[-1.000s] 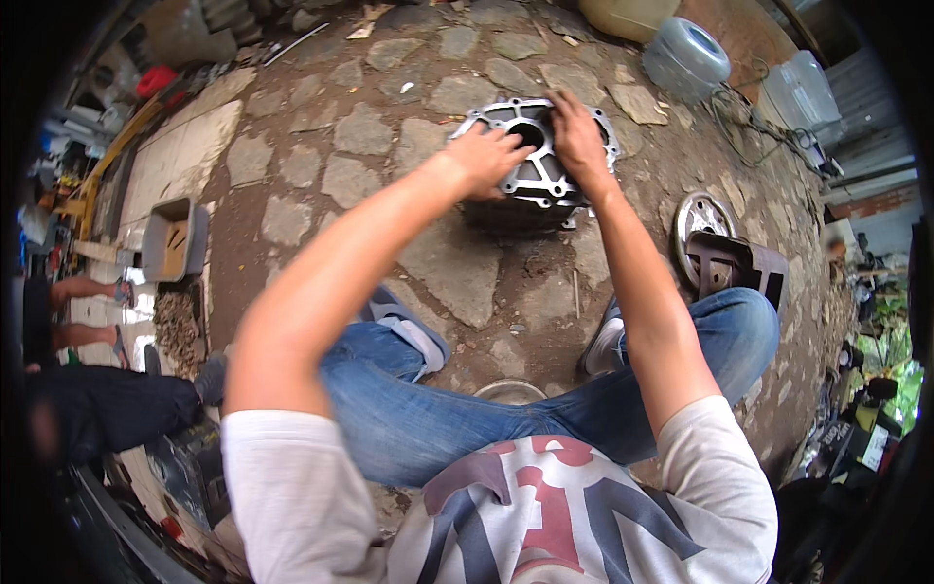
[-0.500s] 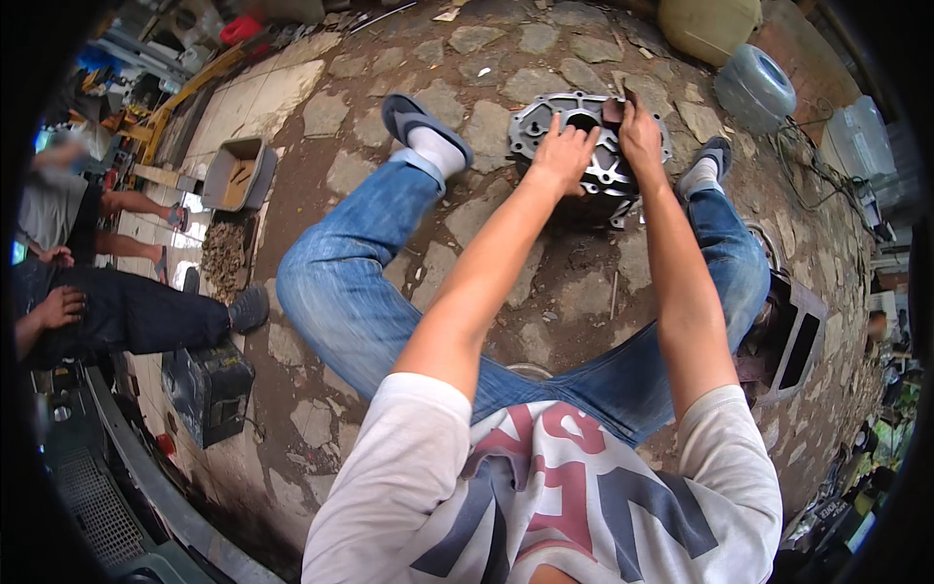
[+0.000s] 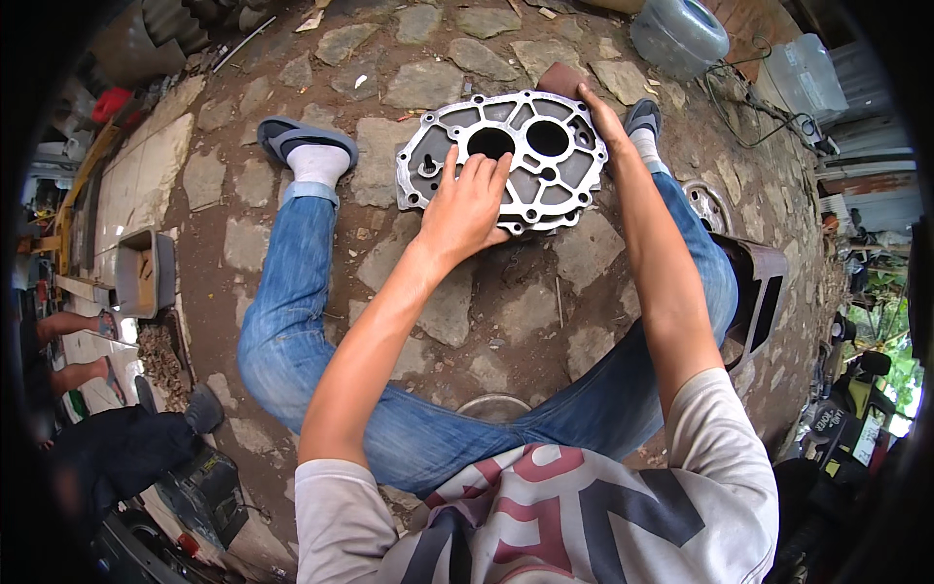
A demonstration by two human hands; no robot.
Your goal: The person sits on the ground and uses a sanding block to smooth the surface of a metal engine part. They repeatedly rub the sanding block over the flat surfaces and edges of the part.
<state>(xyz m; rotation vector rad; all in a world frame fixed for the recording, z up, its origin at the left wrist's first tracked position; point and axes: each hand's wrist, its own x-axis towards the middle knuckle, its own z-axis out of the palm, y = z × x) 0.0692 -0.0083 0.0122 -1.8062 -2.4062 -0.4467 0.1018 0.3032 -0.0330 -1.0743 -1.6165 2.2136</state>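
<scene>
Uneven flat stones set in brown dirt make up the ground (image 3: 448,302); a pale tiled strip (image 3: 151,170) is laid along the left, where a grey tub (image 3: 166,275) and a co-worker's dark-trousered leg (image 3: 131,443) are seen; clear plastic containers (image 3: 681,39) are stood at upper right, near corrugated metal sheeting (image 3: 871,127); a round metal disc (image 3: 705,204) is placed by the right leg.

A metal housing (image 3: 574,175) is set between the two sandalled feet (image 3: 309,146), its flanged, ribbed face turned up toward the viewer; its long axis is run left to right across the body, with the narrower end pointed left; how its underside rests is hidden.

The left hand (image 3: 467,204) is laid over the near side, fingers slightly spread at the left bore's rim; how firmly it is gripped cannot be told; a brown sheet (image 3: 561,80) is held at the far right edge by the right hand (image 3: 601,115), its thumb not clearly shown.
</scene>
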